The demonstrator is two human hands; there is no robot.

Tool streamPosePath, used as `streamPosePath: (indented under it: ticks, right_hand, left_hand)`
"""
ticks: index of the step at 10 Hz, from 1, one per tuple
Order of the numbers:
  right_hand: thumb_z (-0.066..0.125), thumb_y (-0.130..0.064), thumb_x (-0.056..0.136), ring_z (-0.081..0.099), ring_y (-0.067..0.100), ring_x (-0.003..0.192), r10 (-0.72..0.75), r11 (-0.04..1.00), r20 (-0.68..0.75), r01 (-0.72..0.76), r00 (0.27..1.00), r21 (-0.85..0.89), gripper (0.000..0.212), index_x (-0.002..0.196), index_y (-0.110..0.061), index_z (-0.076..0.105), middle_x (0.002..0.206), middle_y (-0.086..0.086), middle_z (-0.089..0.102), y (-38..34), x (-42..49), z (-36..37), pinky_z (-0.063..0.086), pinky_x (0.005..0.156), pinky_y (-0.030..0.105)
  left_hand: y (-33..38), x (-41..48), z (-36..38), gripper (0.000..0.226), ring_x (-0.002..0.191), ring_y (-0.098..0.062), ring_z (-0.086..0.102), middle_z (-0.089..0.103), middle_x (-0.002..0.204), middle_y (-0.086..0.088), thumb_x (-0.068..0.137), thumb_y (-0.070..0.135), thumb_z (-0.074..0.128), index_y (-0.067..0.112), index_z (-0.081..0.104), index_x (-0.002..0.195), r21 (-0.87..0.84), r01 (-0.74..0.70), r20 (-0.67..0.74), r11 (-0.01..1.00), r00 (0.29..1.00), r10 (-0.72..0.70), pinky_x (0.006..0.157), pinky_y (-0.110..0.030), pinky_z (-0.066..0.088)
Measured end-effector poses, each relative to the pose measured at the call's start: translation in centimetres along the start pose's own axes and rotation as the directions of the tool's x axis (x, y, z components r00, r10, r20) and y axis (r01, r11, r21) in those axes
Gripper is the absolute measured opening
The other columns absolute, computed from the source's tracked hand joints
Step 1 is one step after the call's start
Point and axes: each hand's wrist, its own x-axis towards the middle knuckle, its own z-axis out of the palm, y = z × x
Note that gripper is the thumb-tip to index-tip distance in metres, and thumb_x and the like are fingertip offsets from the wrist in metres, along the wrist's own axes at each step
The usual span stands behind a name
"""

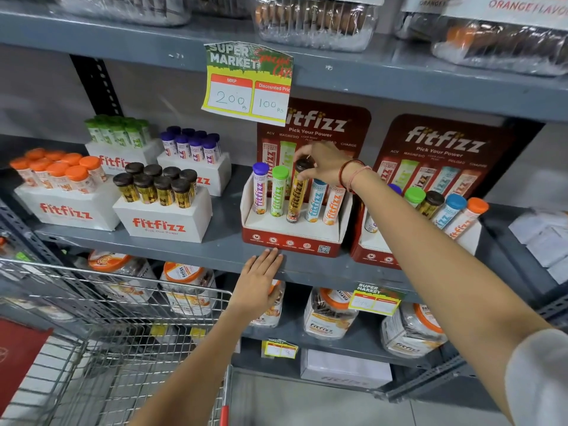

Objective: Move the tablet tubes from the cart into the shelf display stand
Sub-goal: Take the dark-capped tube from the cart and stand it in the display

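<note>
Head view: right hand (322,167) is up at the red display stand (292,241), fingers pinched on the dark cap of the yellow/black tube (296,195), which sits in the middle slot, tilted a bit w/ its top toward the hand. Purple tube (259,189) and green tube (279,192) stand just left of the hand; blue tube (315,199) and orange tube (333,204) sit below the wrist, partly covered by it. All five slots hold a tube, packed close, so little side room betw. them; space above the caps is open up to the stand's backboard. Left hand (261,281) lies flat, fingers together and holding nothing, fingertips on the front edge of the grey shelf (190,250) right below the stand's front lip. Below and left of that hand is the wire cart (123,318), rim near the forearm; basket contents hard to make out thru the mesh, can't tell if tubes are in it. Right forearm crosses in front of a second stand (378,256), hiding its left slots and part of its tubes. Price tag (247,84) hangs from the shelf edge above the hand and covers the backboard's top-left corner. Jars on the lower shelf are blurred, one partly behind the left hand.
</note>
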Motion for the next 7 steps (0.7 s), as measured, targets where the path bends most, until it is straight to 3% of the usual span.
streamPosePath:
  ticks: [2,4,7]
  right_hand:
    - [0.072,-0.017,0.079,0.055,0.027,0.114,0.007,1.000,-0.009,-0.008,1.000,-0.030,0.043,0.118,-0.007,0.059,0.125,0.012,0.061,1.2,0.7,0.0,0.042,0.097,0.033]
    - [0.073,-0.015,0.077,0.047,0.030,0.120,0.025,1.000,0.010,-0.025,1.000,-0.011,0.042,0.116,-0.010,0.060,0.125,0.012,0.060,1.7,0.5,1.1,0.039,0.102,0.040]
    - [0.074,-0.012,0.075,0.047,0.030,0.120,-0.003,0.999,0.019,0.004,1.000,-0.047,0.045,0.118,-0.009,0.060,0.127,0.013,0.059,1.0,0.6,2.4,0.039,0.102,0.040]
  left_hand:
    - [0.0,0.0,0.2,0.061,0.143,-0.019,0.013,0.019,0.155,-0.003,0.094,0.038,0.043,0.018,0.016,0.144,0.019,0.008,0.006,1.000,1.000,-0.008,0.112,-0.033,-0.002]
    - [0.0,0.0,0.2,0.061,0.143,-0.019,0.012,0.019,0.155,-0.002,0.094,0.037,0.043,0.018,0.016,0.145,0.015,0.014,0.007,1.000,1.000,-0.014,0.113,-0.034,-0.002]
    - [0.2,-0.1,0.0,0.060,0.142,-0.020,0.014,0.022,0.154,-0.003,0.094,0.036,0.044,0.018,0.018,0.144,0.020,0.019,0.017,1.000,1.000,-0.020,0.112,-0.035,-0.002]
